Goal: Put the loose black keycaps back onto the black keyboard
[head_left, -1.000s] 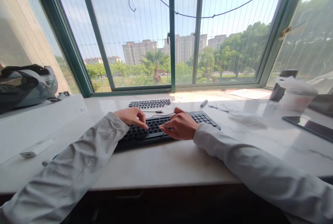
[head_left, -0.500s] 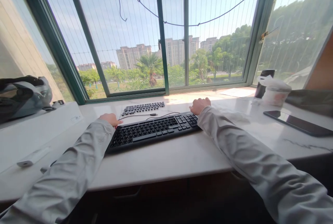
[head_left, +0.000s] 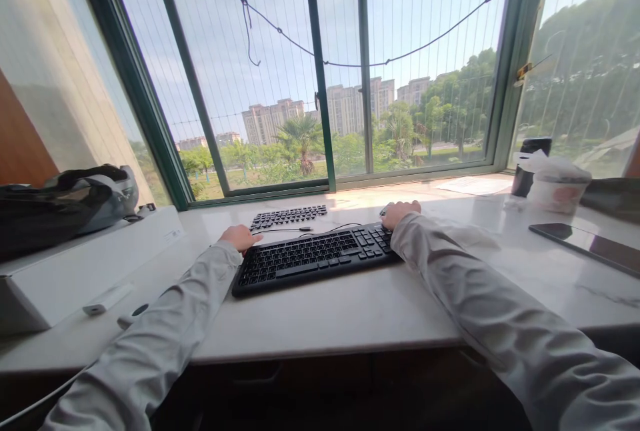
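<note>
A black keyboard (head_left: 310,259) lies at a slight slant on the pale stone-patterned counter, its cable running behind it. My left hand (head_left: 241,238) is closed at the keyboard's upper left corner, thumb along the edge. At the far right corner, over the number pad, my right hand (head_left: 403,213) is closed, knuckles up. Something small and shiny shows by its fingertips, too small to name. Behind the keyboard, loose black keycaps (head_left: 289,216) are laid out in rows, with a cable plug (head_left: 305,229) in front of them.
To the left are a white box (head_left: 100,264) with a dark bag (head_left: 65,207) on it, and a small white device (head_left: 107,299). At right sit a phone (head_left: 590,245), a plastic-wrapped container (head_left: 557,184) and a black cylinder (head_left: 531,167). A window stands behind; the counter's front edge (head_left: 325,353) is near.
The view has turned slightly left, so everything appears further right and a little lower. Both hands stay at the keyboard's ends. A shiny bit now shows at my right fingertips.
</note>
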The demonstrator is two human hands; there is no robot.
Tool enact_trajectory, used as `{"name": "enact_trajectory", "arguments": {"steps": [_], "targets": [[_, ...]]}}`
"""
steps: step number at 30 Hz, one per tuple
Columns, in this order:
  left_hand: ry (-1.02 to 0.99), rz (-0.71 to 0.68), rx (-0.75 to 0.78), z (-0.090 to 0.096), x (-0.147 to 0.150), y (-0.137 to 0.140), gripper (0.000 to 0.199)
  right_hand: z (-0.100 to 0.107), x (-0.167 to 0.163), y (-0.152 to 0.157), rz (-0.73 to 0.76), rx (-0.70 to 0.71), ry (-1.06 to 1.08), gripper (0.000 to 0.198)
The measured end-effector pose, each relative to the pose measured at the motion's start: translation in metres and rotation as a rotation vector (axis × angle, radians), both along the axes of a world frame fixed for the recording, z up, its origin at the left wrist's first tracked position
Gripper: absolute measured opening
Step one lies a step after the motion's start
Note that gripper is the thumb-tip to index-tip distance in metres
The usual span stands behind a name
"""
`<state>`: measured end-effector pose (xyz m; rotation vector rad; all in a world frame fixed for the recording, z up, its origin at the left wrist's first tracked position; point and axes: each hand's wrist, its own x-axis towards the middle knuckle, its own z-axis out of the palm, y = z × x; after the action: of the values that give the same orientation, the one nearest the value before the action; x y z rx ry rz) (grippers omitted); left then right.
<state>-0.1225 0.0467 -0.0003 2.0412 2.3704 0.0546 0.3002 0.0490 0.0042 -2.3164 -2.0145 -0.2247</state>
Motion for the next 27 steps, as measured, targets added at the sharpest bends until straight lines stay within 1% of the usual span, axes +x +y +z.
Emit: {"name": "enact_trajectory", "arguments": {"steps": [3, 6, 9, 11, 14, 16, 18, 20, 22, 24, 27], "targets": [[-0.008, 0.0, 0.063, -0.002, 0.006, -0.002, 0.048, 0.002, 0.003, -0.001, -0.021, -0.004, -0.004, 0.037], [-0.001, -0.003, 0.191, -0.002, 0.009, -0.005, 0.051, 0.006, 0.002, -0.002, -0.025, 0.039, -0.02, 0.039], [0.055, -0.074, 0.354, -0.001, 0.012, -0.008, 0.055, 0.012, -0.005, -0.004, 0.011, 0.091, -0.036, 0.039], [0.098, -0.134, 0.441, -0.001, 0.013, -0.008, 0.051, 0.013, -0.013, -0.007, 0.056, 0.108, -0.044, 0.037], [0.119, -0.215, 0.542, 0.0, 0.015, -0.005, 0.043, 0.013, -0.027, -0.013, 0.135, 0.121, -0.058, 0.035], [0.135, -0.262, 0.578, 0.002, 0.016, 0.002, 0.041, 0.011, -0.035, -0.017, 0.185, 0.129, -0.065, 0.035], [0.181, -0.306, 0.531, 0.004, 0.018, 0.014, 0.038, 0.009, -0.041, -0.019, 0.225, 0.135, -0.067, 0.034], [0.245, -0.334, 0.402, 0.005, 0.019, 0.028, 0.033, 0.007, -0.044, -0.021, 0.252, 0.14, -0.066, 0.034], [0.276, -0.341, 0.321, 0.003, 0.019, 0.042, 0.028, 0.006, -0.045, -0.022, 0.268, 0.141, -0.065, 0.033], [0.297, -0.342, 0.287, 0.001, 0.018, 0.054, 0.025, 0.005, -0.046, -0.023, 0.279, 0.143, -0.067, 0.033], [0.329, -0.344, 0.28, -0.005, 0.014, 0.066, 0.021, 0.004, -0.045, -0.024, 0.29, 0.147, -0.072, 0.032]]}}
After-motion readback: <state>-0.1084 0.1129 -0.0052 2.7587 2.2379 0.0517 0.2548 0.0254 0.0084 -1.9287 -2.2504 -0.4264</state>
